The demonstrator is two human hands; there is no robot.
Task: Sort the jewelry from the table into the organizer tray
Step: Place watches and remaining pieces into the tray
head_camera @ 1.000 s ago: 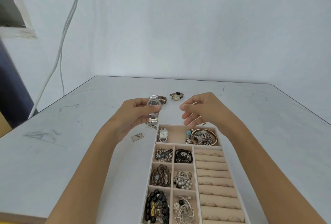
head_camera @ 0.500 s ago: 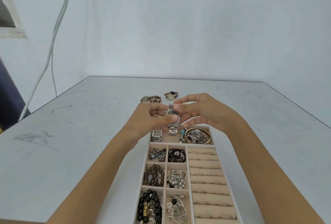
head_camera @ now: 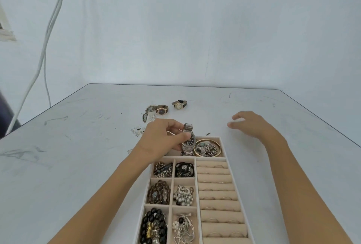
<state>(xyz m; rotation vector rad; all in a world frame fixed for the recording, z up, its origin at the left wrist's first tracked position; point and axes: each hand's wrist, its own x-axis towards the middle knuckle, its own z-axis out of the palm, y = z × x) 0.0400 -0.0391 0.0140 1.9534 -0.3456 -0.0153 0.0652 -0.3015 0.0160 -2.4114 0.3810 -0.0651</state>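
Observation:
A beige organizer tray (head_camera: 224, 157) lies in front of me, its small compartments filled with beads, chains and rings. My left hand (head_camera: 164, 138) pinches a silver metal-band watch (head_camera: 189, 140) and holds it upright over the tray's far compartment, next to a gold bangle (head_camera: 207, 148). My right hand (head_camera: 252, 124) hovers over the table to the right of the tray, fingers relaxed, holding nothing. Two watches remain on the table beyond the tray: a brown-strap watch (head_camera: 161, 110) and a black-strap watch (head_camera: 179, 104).
Small silver pieces (head_camera: 136, 131) lie scattered on the grey table (head_camera: 78, 146) left of my left hand. A white wall stands behind the table, with cables (head_camera: 45, 44) hanging at the left. The table's right edge runs diagonally past my right hand.
Both hands held the silver watch half a second ago. My right hand has let go and moved away to the right; my left hand has lowered the watch toward the far compartment.

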